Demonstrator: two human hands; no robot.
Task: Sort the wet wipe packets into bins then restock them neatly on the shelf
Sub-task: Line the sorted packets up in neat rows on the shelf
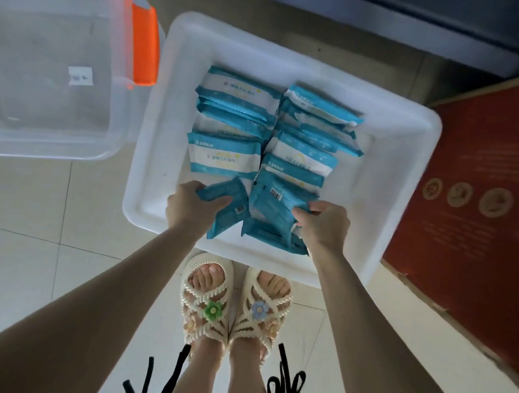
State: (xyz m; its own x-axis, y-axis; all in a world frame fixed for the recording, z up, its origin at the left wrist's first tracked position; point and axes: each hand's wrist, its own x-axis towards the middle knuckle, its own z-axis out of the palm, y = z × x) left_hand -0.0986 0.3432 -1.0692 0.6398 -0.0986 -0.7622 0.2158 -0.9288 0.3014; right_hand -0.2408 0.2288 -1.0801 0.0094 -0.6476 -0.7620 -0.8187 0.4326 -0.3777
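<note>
A white plastic bin [394, 136] on the floor holds several teal-and-white wet wipe packets [236, 92] stacked in two rows. Over the bin's near end, my left hand [187, 207] grips one teal packet [230, 209] back side up, its barcode showing. My right hand [325, 221] grips another teal packet [275, 204], also back side up, at its right edge. Another packet [267, 235] lies under them at the bin's front.
A clear storage bin [47, 81] with an orange latch [144, 46] stands at the left. A red cardboard box [479, 201] lies to the right. A dark shelf base [427, 19] runs along the top. My sandalled feet [235, 301] stand on the tiled floor just before the white bin.
</note>
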